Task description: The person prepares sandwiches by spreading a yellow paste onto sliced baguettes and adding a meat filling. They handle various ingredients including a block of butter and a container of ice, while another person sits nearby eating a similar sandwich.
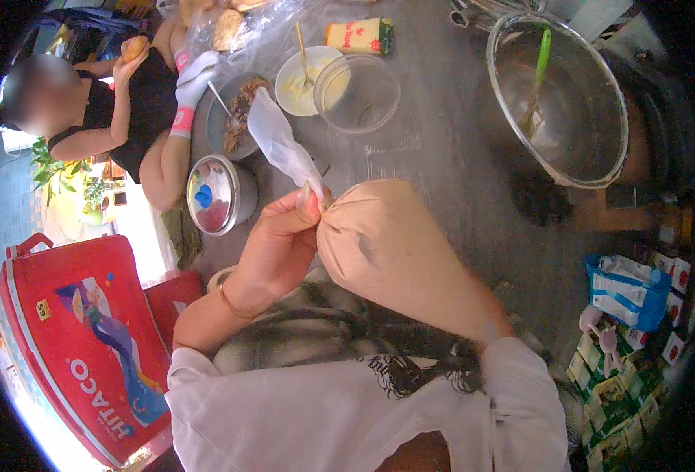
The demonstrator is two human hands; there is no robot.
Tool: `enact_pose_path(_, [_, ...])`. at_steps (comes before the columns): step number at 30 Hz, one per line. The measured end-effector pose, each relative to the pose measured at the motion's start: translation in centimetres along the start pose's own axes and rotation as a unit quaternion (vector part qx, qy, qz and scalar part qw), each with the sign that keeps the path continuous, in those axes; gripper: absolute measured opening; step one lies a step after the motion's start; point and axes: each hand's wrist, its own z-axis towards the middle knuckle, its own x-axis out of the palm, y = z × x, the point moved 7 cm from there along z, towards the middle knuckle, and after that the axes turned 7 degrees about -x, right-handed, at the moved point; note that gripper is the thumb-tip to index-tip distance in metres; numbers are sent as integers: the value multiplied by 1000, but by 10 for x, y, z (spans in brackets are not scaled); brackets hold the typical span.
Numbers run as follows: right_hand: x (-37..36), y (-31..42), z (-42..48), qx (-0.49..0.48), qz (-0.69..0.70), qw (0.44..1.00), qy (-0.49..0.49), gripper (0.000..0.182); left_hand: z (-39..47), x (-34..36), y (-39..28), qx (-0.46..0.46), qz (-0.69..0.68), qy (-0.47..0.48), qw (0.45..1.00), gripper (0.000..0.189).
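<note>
My left hand [285, 233] pinches the twisted neck of a plastic piping bag between thumb and fingers. The bag's loose clear tail [279, 138] sticks out beyond the grip towards a plate. Smooth tan filling packs the bulging piping bag [389, 248], which tapers towards my right forearm. It is held above my lap, at the near side of the table. My right hand is hidden behind the bag; only part of its forearm shows.
Around the grey table [436, 147] stand a lidded metal pot [212, 194], a plate [213, 121] of brown food, a white bowl [285, 97] with a fork, a clear round tub [356, 94] and a yellow packet [356, 35]. A large bowl [622, 124] holds a green-handled spatula [542, 59]. A person [152, 112] sits left, near a red cooler [82, 330].
</note>
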Motion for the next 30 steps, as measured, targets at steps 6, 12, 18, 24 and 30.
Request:
enact_pose_path(6, [-45, -22, -59, -10, 432, 840, -329, 18, 15, -21, -2, 34, 69, -70, 995, 19])
enact_pose_path(12, [76, -1, -57, -79, 307, 948, 26, 16, 2, 14, -7, 28, 26, 25, 999, 19])
enact_pose_path(18, [-40, -50, -27, -15, 411, 893, -182, 10, 21, -15, 2, 37, 61, -54, 996, 21])
enact_pose_path(24, [99, 14, -58, -55, 379, 917, 112, 6, 28, 1, -13, 45, 39, 24, 998, 16])
enact_pose_path(30, [-45, -39, 0, -14, 269, 958, -102, 8, 29, -12, 5, -6, 37, 20, 999, 19])
